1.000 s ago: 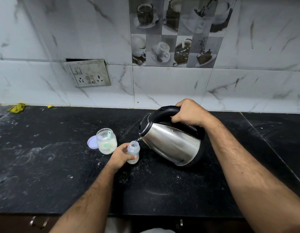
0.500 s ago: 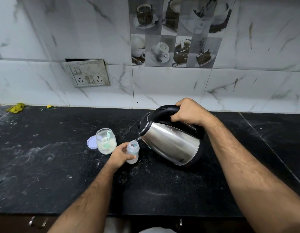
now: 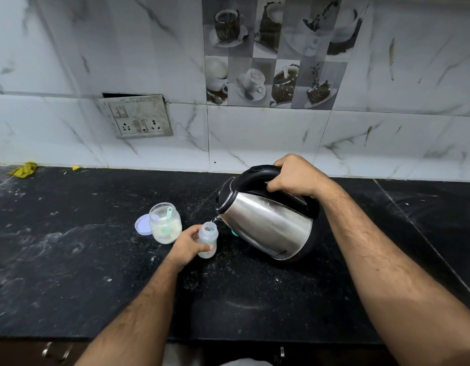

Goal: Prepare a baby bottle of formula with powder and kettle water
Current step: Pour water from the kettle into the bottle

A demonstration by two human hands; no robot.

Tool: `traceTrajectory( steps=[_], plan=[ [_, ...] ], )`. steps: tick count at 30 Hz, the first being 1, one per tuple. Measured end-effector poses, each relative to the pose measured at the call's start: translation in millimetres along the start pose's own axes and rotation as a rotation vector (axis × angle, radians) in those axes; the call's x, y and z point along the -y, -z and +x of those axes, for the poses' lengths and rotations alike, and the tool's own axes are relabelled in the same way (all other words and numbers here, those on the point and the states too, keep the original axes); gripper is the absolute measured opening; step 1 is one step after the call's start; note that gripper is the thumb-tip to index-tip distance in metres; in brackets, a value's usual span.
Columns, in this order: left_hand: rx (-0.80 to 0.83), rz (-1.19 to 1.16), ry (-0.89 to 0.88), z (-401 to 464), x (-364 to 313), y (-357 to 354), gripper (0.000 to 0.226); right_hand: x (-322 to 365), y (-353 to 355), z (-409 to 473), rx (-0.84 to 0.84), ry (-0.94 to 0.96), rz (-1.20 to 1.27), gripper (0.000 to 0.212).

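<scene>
No text can be read: the jar (image 3: 165, 225) left of centre carries a label too blurred to make out, and the kettle (image 3: 265, 223) has a small illegible mark low on its side.

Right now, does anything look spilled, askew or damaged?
White specks dust the black counter around the baby bottle, like spilled powder. The switch plate hangs crooked, with a dark gap above it.

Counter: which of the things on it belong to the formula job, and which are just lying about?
In use: kettle in right hand; bottle in left hand; powder jar with scoop; jar lid.

Lying about: yellow scrap; wall socket.
</scene>
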State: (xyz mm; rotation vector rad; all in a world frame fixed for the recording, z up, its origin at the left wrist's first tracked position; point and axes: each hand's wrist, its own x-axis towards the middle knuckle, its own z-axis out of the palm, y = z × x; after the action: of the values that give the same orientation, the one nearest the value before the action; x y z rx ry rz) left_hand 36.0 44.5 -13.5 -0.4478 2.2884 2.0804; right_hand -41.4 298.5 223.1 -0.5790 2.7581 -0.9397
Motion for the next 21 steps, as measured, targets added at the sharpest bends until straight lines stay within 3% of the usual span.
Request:
traceTrajectory(
  steps=[21],
  plan=[
    [0.004, -0.004, 0.004, 3.4, 1.2, 0.6, 0.057, 1.0, -1.4, 5.1, -0.002, -0.013, 0.006, 0.019]
  ],
)
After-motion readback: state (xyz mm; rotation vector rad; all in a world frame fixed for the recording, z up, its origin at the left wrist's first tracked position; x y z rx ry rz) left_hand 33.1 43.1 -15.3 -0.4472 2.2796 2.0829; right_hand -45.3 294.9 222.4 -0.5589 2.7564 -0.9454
